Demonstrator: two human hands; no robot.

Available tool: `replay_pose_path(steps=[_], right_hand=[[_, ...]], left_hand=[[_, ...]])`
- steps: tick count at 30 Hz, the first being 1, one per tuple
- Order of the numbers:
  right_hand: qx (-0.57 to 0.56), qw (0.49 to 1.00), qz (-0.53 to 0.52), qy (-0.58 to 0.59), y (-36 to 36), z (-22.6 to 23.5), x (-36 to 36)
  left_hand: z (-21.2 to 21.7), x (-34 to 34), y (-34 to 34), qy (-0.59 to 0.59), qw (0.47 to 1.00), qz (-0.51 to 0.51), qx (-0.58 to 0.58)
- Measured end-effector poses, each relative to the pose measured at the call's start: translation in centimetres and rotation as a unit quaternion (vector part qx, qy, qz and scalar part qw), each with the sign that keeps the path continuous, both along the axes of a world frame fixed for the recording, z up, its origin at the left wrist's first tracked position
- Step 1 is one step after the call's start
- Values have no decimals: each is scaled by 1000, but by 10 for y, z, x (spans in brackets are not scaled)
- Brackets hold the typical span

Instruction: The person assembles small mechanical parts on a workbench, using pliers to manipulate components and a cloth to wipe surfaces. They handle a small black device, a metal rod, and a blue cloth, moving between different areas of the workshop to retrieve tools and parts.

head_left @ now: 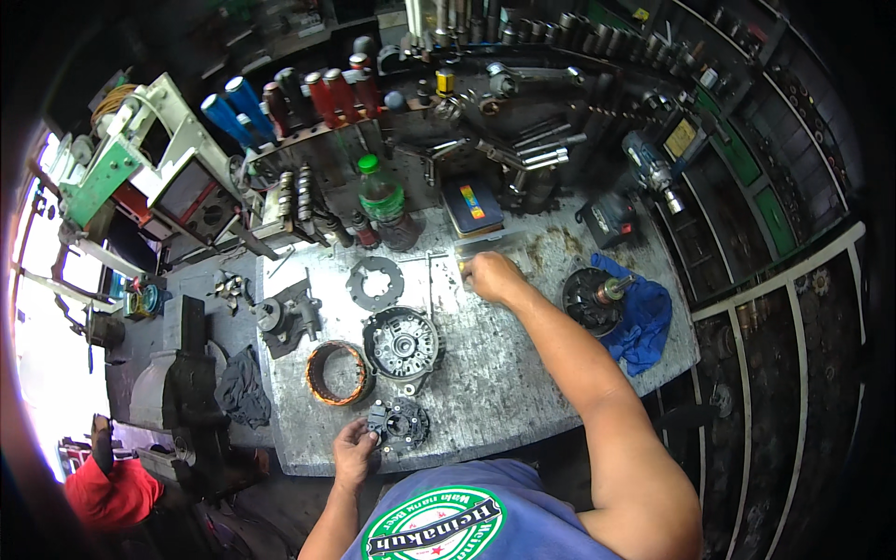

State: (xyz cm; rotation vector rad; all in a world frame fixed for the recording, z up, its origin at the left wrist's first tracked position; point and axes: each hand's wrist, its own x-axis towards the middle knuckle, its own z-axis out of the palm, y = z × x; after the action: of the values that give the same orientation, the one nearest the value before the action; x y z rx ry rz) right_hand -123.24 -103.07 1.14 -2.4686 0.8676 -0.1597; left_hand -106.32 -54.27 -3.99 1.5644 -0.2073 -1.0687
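tabletop (pixel 523 373): grey, scuffed metal, stained near the back edge
bottle (pixel 383 201): green cap, dark liquid, upright at the back
copper stator ring (pixel 337 371): lies flat, just left of the alternator housing (pixel 402 343)
gasket plate (pixel 374 283): flat ring, behind the housing
rotor (pixel 597 297): on a blue rag (pixel 644 322), right side
bracket casting (pixel 289 317): left of the ring
vise (pixel 191 392): dark, off the left edge, grey cloth (pixel 245 387) beside it
screwdrivers (pixel 280 103): blue and red handles, racked upright at the back
sockets (pixel 523 28): row on the far shelf
impact wrench (pixel 649 168): back right
small box (pixel 471 205): dark, coloured label, beside the bottle
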Motion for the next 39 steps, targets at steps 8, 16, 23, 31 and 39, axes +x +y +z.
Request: replay_pose_path(steps=[8,16,23,31,39], right_hand=[[-78,992,-14,99,5,5,12],[-116,987,50,96,-2,18,8],[-188,967,159,59,-8,18,-2],[-254,919,281,108,-24,21,3],[-265,914,291,97,-28,10,4]], left_hand=[[0,-5,-3,20,1000,16,14],[2,-10,-2,0,1000,15,-3],[1,-10,-2,6,1000,21,-16],[3,-9,-2,8,1000,5,-29],[-2,-10,1,10,1000,10,-27]])
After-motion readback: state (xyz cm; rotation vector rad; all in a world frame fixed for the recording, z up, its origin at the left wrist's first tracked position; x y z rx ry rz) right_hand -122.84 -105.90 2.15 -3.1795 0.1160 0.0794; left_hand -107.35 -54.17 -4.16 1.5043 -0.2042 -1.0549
